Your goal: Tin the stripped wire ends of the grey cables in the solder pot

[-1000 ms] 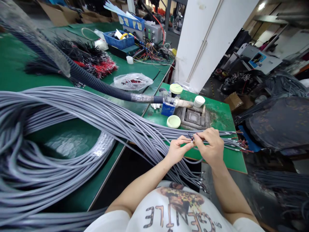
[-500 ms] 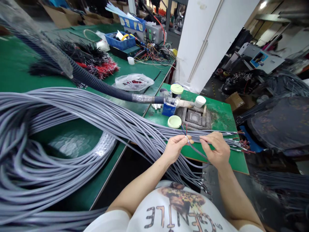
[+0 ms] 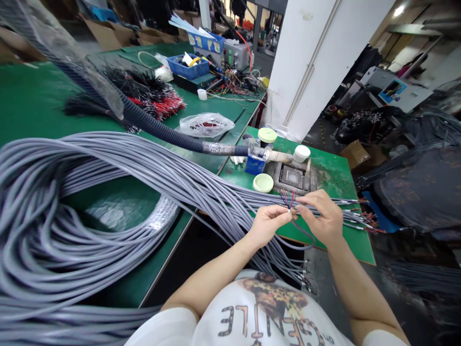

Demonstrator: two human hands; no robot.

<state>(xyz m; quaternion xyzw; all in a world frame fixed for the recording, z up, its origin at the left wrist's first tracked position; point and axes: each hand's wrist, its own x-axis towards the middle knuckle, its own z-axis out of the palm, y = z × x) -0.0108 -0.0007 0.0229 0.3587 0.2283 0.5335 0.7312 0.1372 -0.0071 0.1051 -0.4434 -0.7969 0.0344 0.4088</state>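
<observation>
Stripped end of one grey cable (image 3: 305, 236), coloured cores (image 3: 288, 198) fanned upward, pinched between left hand (image 3: 268, 223) and right hand (image 3: 320, 218), fingertips meeting, above the small green bench (image 3: 334, 178). Slack looping under the right hand. Just behind: pale green lid (image 3: 263, 182) beside metal fixture (image 3: 293, 177). Leftward, thick cable bundle (image 3: 144, 178) beneath black corrugated hose (image 3: 162, 132).

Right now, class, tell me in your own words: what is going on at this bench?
A person holds the end of one grey cable in both hands. The left hand pinches it just below the stripped tip, where coloured wires fan upward; the right hand pinches beside it. A big bundle of cables lies across the green table.
</observation>
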